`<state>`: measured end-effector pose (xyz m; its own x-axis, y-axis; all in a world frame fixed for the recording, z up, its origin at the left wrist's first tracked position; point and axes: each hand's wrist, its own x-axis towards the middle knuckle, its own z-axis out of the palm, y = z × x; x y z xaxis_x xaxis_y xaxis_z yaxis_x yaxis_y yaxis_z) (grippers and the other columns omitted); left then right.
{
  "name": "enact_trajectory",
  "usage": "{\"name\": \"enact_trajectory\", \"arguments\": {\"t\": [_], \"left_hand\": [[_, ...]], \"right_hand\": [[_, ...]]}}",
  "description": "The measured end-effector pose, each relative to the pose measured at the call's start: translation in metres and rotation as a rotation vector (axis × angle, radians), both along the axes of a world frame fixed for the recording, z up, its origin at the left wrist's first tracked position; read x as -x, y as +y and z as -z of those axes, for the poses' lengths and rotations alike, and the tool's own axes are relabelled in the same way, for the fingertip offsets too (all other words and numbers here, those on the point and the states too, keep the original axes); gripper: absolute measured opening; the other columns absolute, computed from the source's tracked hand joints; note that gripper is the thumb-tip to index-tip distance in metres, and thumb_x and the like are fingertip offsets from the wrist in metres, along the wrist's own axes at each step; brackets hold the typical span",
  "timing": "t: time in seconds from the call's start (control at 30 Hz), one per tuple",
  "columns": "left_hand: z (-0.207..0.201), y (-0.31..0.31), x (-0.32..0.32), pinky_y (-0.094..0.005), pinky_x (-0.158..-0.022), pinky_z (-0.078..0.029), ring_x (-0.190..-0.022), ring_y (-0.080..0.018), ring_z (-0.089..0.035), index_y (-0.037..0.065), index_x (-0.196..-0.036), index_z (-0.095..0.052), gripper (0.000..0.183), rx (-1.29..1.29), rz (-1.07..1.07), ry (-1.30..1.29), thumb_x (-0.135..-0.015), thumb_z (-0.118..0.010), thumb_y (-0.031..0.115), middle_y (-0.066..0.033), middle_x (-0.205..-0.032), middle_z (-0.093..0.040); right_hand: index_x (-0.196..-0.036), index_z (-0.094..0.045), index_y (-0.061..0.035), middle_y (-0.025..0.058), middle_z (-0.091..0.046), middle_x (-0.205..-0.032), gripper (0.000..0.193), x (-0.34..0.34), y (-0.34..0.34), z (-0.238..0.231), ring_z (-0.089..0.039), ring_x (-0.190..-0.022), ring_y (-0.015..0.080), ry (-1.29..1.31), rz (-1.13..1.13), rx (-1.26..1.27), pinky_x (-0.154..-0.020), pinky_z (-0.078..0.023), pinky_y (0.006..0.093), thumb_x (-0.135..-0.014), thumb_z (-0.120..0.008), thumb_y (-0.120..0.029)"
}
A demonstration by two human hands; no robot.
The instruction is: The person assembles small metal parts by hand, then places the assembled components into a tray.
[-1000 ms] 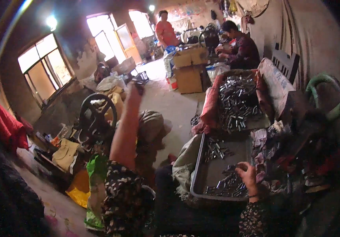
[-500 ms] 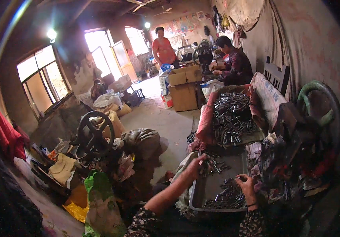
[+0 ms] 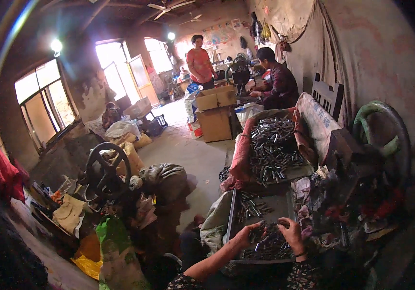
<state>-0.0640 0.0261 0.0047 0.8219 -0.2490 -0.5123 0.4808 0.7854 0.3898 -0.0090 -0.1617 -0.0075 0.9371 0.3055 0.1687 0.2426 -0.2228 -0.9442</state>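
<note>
A shallow grey tray [image 3: 230,217] lies in front of me with small, dark, shiny metal cylinders [image 3: 265,249] heaped at its near end and more toward its far left. Over the near heap, my left hand [image 3: 247,236] is closed around a small bunch of these cylinders. Close to its right, my right hand [image 3: 292,234] has thumb and fingers bent together; whatever is between them is too small to make out. Beyond the tray, a cloth-lined bin [image 3: 239,164] holds a large pile of similar metal cylinders [image 3: 275,145].
Rags [image 3: 301,191] and a machine with a green-wrapped wheel [image 3: 393,145] flank the tray's right. On the left are a dark handwheel [image 3: 108,169], sacks [image 3: 166,176] and a green bag [image 3: 113,237]. Ahead are a cardboard box [image 3: 215,121], a seated person [image 3: 280,82] and a standing person [image 3: 200,63].
My left hand has come back from the tray's far left to the near heap beside my right hand, and now holds cylinders. The whole view has shifted slightly.
</note>
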Motion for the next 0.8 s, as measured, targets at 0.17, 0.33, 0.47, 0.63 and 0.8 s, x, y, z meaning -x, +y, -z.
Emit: {"name": "enact_trajectory", "arguments": {"t": [0.17, 0.33, 0.47, 0.63, 0.8], "left_hand": [[0.025, 0.005, 0.017, -0.028, -0.06, -0.05, -0.067, -0.0183, -0.057, 0.006, -0.093, -0.055, 0.022, 0.098, 0.075, 0.002, -0.085, -0.049, 0.025, -0.0058, -0.074, -0.058], [0.002, 0.006, 0.027, -0.0247, -0.051, -0.047, -0.057, -0.0142, -0.054, 0.008, -0.086, -0.057, 0.025, 0.172, 0.07, 0.012, -0.082, -0.053, 0.032, -0.0057, -0.072, -0.057], [-0.009, 0.004, 0.02, -0.0268, -0.051, -0.046, -0.057, -0.0131, -0.052, 0.009, -0.081, -0.057, 0.032, -0.152, -0.085, -0.085, -0.079, -0.055, 0.041, -0.0045, -0.071, -0.057], [-0.043, 0.016, 0.018, -0.0191, -0.05, -0.04, -0.061, -0.0076, -0.049, 0.008, -0.093, -0.058, 0.029, -0.478, 0.007, -0.036, -0.079, -0.057, 0.033, 0.002, -0.067, -0.053], [0.004, 0.018, -0.012, -0.0198, -0.051, -0.042, -0.056, -0.0075, -0.05, 0.005, -0.1, -0.059, 0.027, -0.911, 0.103, -0.175, -0.078, -0.059, 0.021, 0.0008, -0.069, -0.055]], "right_hand": [[-0.097, -0.059, -0.0011, 0.0088, -0.062, -0.089, 0.021, 0.011, 0.002, -0.013, -0.059, -0.082, 0.0171, -0.084, -0.037, -0.035, -0.071, -0.046, 0.0277, -0.078, -0.055, -0.009], [-0.095, -0.06, -0.0028, 0.0027, -0.06, -0.076, 0.017, 0.014, -0.005, -0.012, -0.053, -0.063, 0.0089, 0.009, 0.009, -0.027, -0.057, -0.043, 0.0231, -0.083, -0.05, -0.008], [-0.095, -0.06, -0.0043, 0.0009, -0.055, -0.068, 0.017, -0.009, -0.002, 0.026, -0.047, -0.056, 0.0069, 0.06, 0.047, -0.214, -0.05, -0.039, 0.0233, -0.083, -0.053, -0.015], [-0.096, -0.057, -0.0034, 0.0012, -0.055, -0.066, 0.022, -0.013, 0.008, -0.002, -0.047, -0.051, 0.0067, 0.201, 0.015, -0.264, -0.046, -0.038, 0.0224, -0.083, -0.054, -0.021], [-0.094, -0.057, -0.0032, -0.0005, -0.053, -0.068, 0.019, -0.011, -0.003, 0.002, -0.048, -0.054, 0.0048, 0.3, 0.051, -0.332, -0.048, -0.04, 0.0198, -0.084, -0.055, -0.019]]}}
